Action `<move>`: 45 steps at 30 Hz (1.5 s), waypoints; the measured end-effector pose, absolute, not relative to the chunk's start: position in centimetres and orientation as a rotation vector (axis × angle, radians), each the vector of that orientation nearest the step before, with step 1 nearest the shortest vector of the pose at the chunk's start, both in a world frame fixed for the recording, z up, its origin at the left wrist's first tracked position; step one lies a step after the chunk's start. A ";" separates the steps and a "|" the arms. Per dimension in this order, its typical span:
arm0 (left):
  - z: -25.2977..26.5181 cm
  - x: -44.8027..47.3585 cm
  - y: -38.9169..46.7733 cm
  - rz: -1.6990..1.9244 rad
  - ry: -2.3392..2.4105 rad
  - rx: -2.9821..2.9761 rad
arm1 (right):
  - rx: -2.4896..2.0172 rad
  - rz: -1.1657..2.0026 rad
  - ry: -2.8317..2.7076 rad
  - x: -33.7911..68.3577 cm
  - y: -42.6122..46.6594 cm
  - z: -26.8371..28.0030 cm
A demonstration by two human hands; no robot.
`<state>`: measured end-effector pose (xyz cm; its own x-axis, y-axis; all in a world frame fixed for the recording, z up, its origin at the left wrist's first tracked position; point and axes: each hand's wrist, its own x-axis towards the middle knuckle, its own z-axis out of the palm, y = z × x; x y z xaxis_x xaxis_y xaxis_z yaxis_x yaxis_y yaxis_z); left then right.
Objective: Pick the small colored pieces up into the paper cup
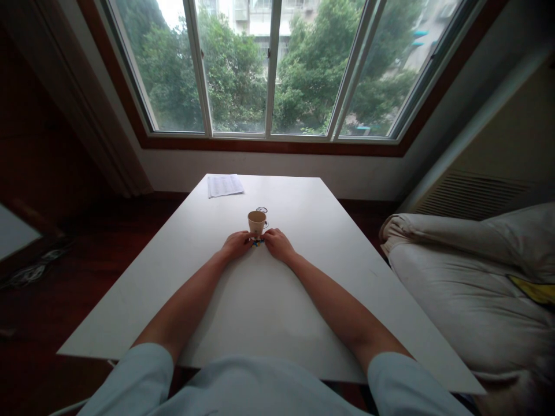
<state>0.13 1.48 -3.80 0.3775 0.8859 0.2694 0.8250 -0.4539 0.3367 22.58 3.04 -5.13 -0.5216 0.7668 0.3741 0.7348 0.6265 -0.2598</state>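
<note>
A brown paper cup (257, 222) stands upright on the white table, its mouth facing up. Just in front of its base lie several small blue and yellow pieces (258, 243), too small to make out. My left hand (237, 245) rests at the left of these pieces, fingers curled in toward the cup's base. From the other side my right hand (278, 244) reaches in, its fingertips pinched close to the cup. Whatever the fingertips hold is hidden or too small to name. Thin dark loops (262, 210) lie behind and beside the cup.
Printed paper sheets (225, 185) lie at the far left of the white table (277, 323). A light padded sofa (468, 289) stands to the right. Beyond the table is a wide window (269, 75), with a curtain (87, 104) on the left.
</note>
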 end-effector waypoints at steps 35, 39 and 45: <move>-4.8 -0.6 2.4 0.822 1.544 2.435 | -1.204 0.265 -2.321 23.2 3.9 -5.7; -4.6 -1.0 2.5 0.817 1.444 2.417 | -1.136 0.250 -2.387 23.3 3.5 -5.0; -4.0 -1.7 2.1 0.796 1.335 2.400 | -1.139 0.188 -2.482 23.2 2.7 -3.9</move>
